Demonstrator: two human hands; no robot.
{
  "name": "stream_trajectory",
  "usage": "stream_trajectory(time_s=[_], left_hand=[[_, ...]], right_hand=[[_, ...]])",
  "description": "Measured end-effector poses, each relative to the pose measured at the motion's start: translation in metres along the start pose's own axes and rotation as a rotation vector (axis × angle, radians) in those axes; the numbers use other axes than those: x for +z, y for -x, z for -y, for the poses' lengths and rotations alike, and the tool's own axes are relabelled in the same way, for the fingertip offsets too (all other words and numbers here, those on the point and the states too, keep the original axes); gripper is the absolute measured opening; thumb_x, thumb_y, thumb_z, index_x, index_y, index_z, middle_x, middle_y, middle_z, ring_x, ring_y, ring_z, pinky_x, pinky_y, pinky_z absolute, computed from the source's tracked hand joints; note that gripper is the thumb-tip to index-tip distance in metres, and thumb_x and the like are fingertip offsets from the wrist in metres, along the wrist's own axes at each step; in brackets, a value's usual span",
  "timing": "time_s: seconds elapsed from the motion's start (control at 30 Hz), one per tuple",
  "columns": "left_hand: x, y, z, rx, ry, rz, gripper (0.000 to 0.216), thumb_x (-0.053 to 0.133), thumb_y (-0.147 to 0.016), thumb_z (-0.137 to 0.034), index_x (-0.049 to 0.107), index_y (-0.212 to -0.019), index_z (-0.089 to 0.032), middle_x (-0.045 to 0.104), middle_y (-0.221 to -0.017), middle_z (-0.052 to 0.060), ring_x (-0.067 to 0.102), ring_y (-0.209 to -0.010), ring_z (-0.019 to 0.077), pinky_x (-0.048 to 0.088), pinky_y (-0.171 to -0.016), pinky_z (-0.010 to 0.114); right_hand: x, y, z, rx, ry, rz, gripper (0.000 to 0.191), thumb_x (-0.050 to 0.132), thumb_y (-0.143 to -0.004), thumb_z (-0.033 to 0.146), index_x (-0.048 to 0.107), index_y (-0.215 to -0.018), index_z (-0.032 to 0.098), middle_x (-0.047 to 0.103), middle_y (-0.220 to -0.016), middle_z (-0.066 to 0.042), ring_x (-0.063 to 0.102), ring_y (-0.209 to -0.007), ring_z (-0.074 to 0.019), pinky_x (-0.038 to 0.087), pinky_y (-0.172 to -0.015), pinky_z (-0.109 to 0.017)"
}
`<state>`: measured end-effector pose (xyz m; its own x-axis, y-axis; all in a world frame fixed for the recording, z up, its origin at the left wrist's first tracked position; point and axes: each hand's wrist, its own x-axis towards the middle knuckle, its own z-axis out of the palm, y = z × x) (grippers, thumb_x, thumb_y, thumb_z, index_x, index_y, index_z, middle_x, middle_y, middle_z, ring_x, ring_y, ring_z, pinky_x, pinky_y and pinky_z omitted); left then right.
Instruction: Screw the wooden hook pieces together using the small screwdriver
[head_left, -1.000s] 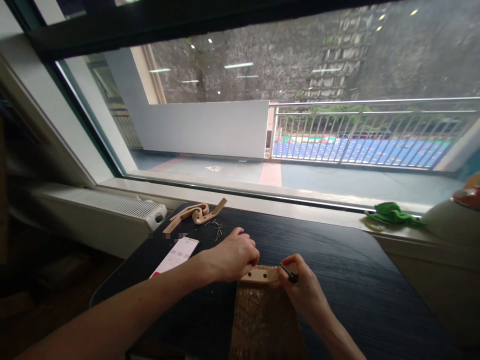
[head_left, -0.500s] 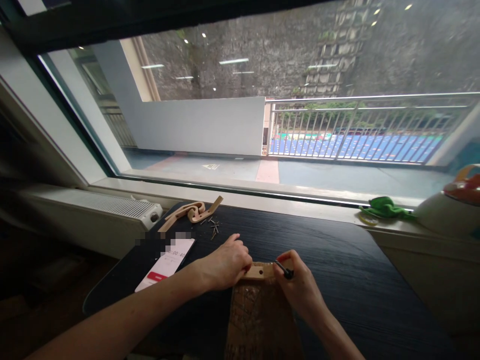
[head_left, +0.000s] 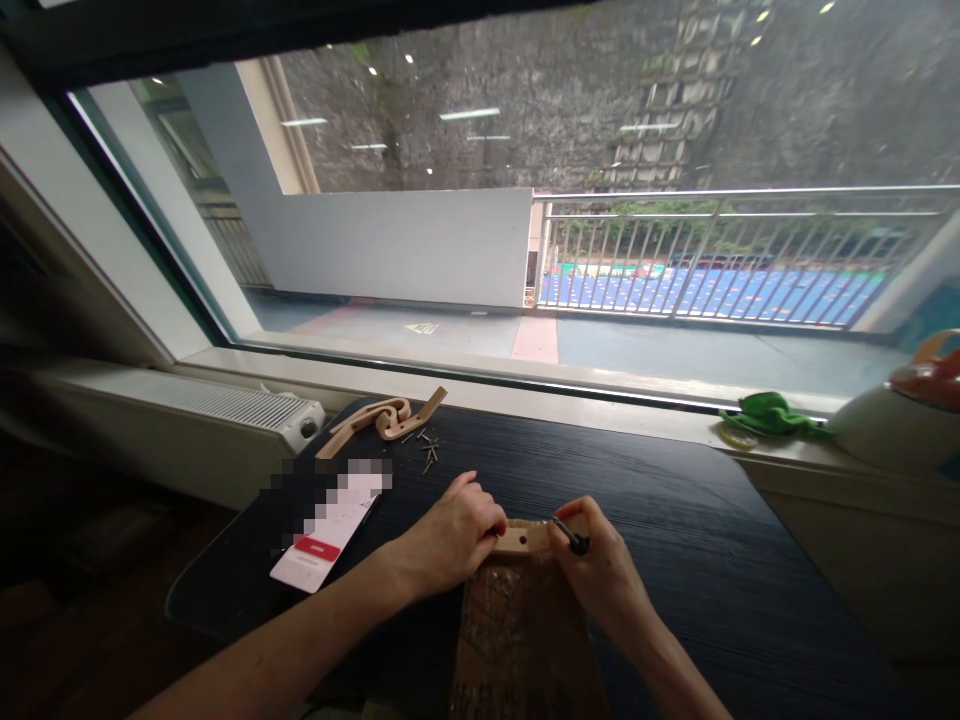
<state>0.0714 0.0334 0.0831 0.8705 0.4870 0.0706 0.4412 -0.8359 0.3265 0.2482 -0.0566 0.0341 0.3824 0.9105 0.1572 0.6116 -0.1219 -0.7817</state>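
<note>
A pale tan strip (head_left: 514, 541) with a round dark hole lies across the far end of a brown, scuffed block (head_left: 525, 630). My left hand (head_left: 457, 530) is closed on the strip's left end, its fingertips curled down at the edge. At the right end my right hand (head_left: 596, 550) pinches a slim tool (head_left: 571, 537) with a dark, rounded end; its thin shaft points up and left. The thumb of that hand rests by the strip. The tool's exact kind is too small to tell.
Curled tan strips (head_left: 394, 418) and several small nails or screws (head_left: 430, 453) lie at the back of the dark table (head_left: 675, 520). A phone (head_left: 322, 545) is left of my forearm. A radiator (head_left: 247, 420), window sill and green cloth (head_left: 772, 415) border the table.
Both hands keep nearly the same grip and place. The left forearm has shifted slightly to the right, showing more of the phone.
</note>
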Motion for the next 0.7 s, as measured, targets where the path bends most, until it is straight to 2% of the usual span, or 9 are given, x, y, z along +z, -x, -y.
stream_trajectory(time_s=[0.33,0.5,0.6,0.7], left_hand=[[0.007,-0.001,0.002,-0.025,0.070,-0.060,0.011,0.052,-0.076,-0.009,0.060,-0.079,-0.017,0.063,-0.075,0.000,0.058,-0.077,0.0136,0.026,-0.108,0.041],[0.007,-0.001,0.003,-0.019,0.072,-0.042,0.012,0.051,-0.076,-0.008,0.060,-0.077,-0.017,0.064,-0.074,0.001,0.058,-0.075,0.0153,0.035,-0.100,0.038],[0.007,-0.001,0.004,-0.039,0.072,-0.047,0.013,0.051,-0.076,-0.009,0.061,-0.077,-0.017,0.065,-0.075,0.002,0.058,-0.075,0.0157,0.037,-0.098,0.036],[0.006,-0.001,0.004,-0.047,0.083,-0.041,0.013,0.051,-0.076,-0.010,0.062,-0.077,-0.017,0.065,-0.074,0.002,0.059,-0.075,0.0155,0.038,-0.098,0.035]], right_hand=[[0.001,0.000,-0.001,0.021,0.029,0.001,0.014,0.050,-0.076,0.036,0.049,-0.082,0.023,0.059,-0.062,0.001,0.056,-0.056,-0.0169,0.041,-0.053,-0.026],[-0.001,-0.001,0.002,0.029,0.053,0.012,0.016,0.050,-0.076,0.038,0.050,-0.082,0.023,0.060,-0.062,0.001,0.057,-0.057,-0.0169,0.041,-0.054,-0.026],[-0.007,0.001,0.011,0.057,0.044,0.050,0.028,0.052,-0.076,0.043,0.053,-0.095,0.023,0.061,-0.064,0.002,0.059,-0.060,-0.0182,0.042,-0.057,-0.028],[-0.020,0.007,0.020,0.083,-0.001,0.078,0.049,0.055,-0.074,0.048,0.047,-0.115,0.023,0.061,-0.065,0.004,0.058,-0.060,-0.0178,0.043,-0.058,-0.028]])
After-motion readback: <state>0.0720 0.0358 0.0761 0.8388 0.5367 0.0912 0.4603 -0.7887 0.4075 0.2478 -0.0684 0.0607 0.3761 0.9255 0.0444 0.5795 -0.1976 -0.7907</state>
